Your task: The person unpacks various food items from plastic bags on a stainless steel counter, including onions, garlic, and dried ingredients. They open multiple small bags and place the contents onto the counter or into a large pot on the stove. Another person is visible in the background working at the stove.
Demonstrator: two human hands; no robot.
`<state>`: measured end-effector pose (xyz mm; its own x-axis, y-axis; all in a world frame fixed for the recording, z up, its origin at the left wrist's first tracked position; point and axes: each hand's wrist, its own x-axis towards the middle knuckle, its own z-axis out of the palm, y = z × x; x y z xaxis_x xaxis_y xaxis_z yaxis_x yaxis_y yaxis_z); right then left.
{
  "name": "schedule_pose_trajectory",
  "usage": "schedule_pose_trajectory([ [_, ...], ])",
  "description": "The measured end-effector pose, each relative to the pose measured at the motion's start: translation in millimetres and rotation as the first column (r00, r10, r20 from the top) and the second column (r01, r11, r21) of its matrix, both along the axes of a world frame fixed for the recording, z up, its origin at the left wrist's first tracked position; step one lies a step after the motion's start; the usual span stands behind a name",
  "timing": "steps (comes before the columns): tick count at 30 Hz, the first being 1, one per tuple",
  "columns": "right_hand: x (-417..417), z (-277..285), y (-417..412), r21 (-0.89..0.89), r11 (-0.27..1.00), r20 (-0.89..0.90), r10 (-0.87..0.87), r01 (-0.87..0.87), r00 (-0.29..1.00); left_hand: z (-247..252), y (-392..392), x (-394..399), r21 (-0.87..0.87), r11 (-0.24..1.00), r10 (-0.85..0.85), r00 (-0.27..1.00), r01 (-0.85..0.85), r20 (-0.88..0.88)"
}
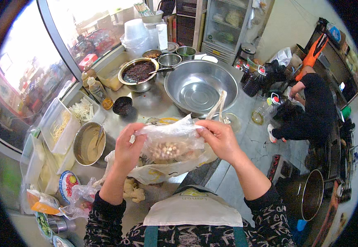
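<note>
A clear plastic bag (172,136) is stretched between my two hands, with small pale round pieces (166,150) showing through it. My left hand (129,145) pinches its left upper edge, and my right hand (220,139) pinches the right upper edge. Below it lies a larger whitish plastic bag (163,173) with yellow marks, spread on the steel table. Beyond my hands stands a wide steel basin (200,86), with a twisted strip of plastic (219,105) over its near rim. A knobbly piece of ginger root (133,190) lies near my left forearm.
Left are a steel pot of beige paste (90,143), plastic tubs (55,126), an oil bottle (100,92) and a small dark bowl (122,106). A bowl of dark sauce (138,72) stands behind. At right, a person (316,102) bends near floor bottles (265,108); a large pot (311,194) stands nearer.
</note>
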<state>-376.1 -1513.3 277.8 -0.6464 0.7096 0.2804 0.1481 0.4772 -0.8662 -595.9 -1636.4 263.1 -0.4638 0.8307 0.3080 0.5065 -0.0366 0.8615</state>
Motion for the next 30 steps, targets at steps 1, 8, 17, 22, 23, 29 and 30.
schedule_pose_trajectory([
  [1,-0.7,6.0,-4.5,0.051,0.999,-0.021,0.015,-0.013,1.000,3.6,3.2,4.3,0.053,0.997,-0.055,0.998,0.054,0.016],
  [8,4.8,64.7,-23.8,0.260,0.966,-0.058,0.017,-0.002,0.998,70.5,42.4,45.5,0.381,0.898,-0.157,0.969,0.220,-0.190],
  [17,61.5,67.2,-43.7,0.076,0.911,-0.215,-0.381,0.405,0.899,73.9,62.3,106.0,0.263,0.800,-0.531,0.840,0.540,-0.111],
  [22,113.1,38.2,-59.8,-0.315,0.843,-0.263,-0.518,0.435,0.814,41.4,56.9,113.5,0.171,0.880,-0.466,0.736,0.443,0.491],
  [23,117.7,32.0,-64.5,-0.378,0.826,-0.268,-0.531,0.419,0.804,36.3,54.1,120.6,0.152,0.878,-0.459,0.710,0.454,0.534],
  [29,160.3,11.3,-91.9,-0.375,0.834,-0.228,-0.507,0.406,0.831,47.2,23.2,167.4,-0.021,0.853,-0.495,0.820,0.522,0.286],
  [30,172.5,7.7,-96.9,-0.328,0.843,-0.229,-0.510,0.427,0.829,50.9,20.2,172.5,0.007,0.858,-0.492,0.816,0.514,0.304],
])
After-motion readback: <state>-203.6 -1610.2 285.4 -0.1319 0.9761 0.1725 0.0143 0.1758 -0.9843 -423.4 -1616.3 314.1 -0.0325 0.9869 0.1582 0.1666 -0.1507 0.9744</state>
